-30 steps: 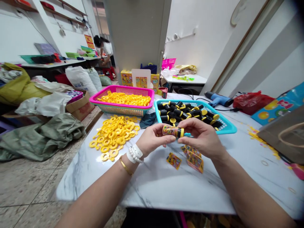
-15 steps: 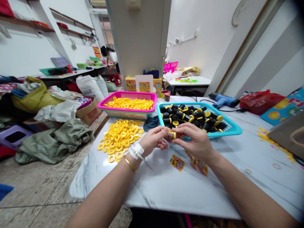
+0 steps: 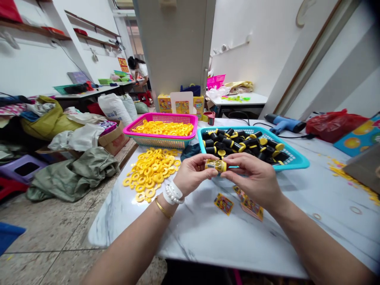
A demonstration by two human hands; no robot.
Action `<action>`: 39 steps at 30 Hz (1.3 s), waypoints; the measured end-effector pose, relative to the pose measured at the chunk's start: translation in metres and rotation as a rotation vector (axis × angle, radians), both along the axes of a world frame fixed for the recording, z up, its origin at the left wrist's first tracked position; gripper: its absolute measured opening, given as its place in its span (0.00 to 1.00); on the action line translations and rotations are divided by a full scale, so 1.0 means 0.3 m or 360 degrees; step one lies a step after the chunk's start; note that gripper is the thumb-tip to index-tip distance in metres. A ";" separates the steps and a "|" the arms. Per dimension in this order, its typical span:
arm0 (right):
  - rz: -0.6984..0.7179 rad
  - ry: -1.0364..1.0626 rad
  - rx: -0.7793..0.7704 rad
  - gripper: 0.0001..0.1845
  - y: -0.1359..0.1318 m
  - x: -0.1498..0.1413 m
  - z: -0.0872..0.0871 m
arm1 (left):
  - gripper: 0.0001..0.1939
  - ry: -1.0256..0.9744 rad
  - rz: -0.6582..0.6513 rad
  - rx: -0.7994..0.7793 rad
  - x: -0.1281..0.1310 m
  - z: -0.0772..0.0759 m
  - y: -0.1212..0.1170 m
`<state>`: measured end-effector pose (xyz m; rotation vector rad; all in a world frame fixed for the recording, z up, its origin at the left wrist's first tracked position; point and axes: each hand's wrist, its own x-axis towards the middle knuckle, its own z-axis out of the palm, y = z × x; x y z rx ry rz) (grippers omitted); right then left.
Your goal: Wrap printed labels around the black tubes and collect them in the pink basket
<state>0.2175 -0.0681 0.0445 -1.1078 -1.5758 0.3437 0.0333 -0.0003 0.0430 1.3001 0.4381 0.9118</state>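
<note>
Between my two hands lies a small cylinder, on its side, with a yellow printed wrap and a yellow rim at its right end. My left hand pinches its left end with thumb and fingers. The right end is gripped by the fingertips of my right hand. Just behind, a turquoise basket holds many black cylinders with yellow caps. Printed cards lie below my hands: a single card and a stack of cards. Left of my left hand is a pile of yellow rings.
A pink basket of yellow rings stands at the back left. A blue heat gun, a red plastic bag and a brown box are on the right. Printed boxes stand behind. Another person bends over a far table.
The cylinder has come slightly nearer and turned more sideways, so more of its printed wrap shows. My left thumb now presses along it. The view has shifted slightly.
</note>
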 end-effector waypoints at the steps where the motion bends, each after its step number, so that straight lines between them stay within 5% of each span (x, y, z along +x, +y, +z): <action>1: 0.0009 0.0097 -0.0042 0.10 -0.001 -0.005 0.000 | 0.17 -0.0011 0.0003 0.0046 0.001 -0.002 -0.004; 5: 0.0031 0.0477 -0.0293 0.12 -0.004 -0.030 0.011 | 0.14 0.0042 0.0105 0.0245 0.004 -0.007 -0.020; 9: 0.0109 0.0666 -0.0519 0.16 0.004 -0.042 0.017 | 0.19 0.0073 0.0188 0.0157 0.004 -0.002 -0.022; 16: 0.0388 0.0648 -0.0531 0.21 0.025 0.009 0.007 | 0.28 0.0070 -0.0102 -0.0241 0.009 -0.030 0.019; 20: 0.0382 0.0647 -0.0521 0.11 0.026 0.015 -0.006 | 0.32 0.0073 -0.0270 -0.0468 0.015 -0.041 0.013; 26: 0.0479 0.0515 -0.0454 0.10 0.024 -0.012 -0.015 | 0.31 -0.0042 -0.0404 -0.0559 0.022 -0.048 0.001; 34: -0.0039 0.0515 -0.0235 0.05 -0.181 -0.025 -0.102 | 0.31 0.0161 -0.0699 -0.0824 0.081 -0.101 -0.088; 39: -0.0163 0.0304 -0.0204 0.08 -0.335 -0.045 -0.106 | 0.31 0.0310 -0.0955 -0.0854 0.103 -0.110 -0.183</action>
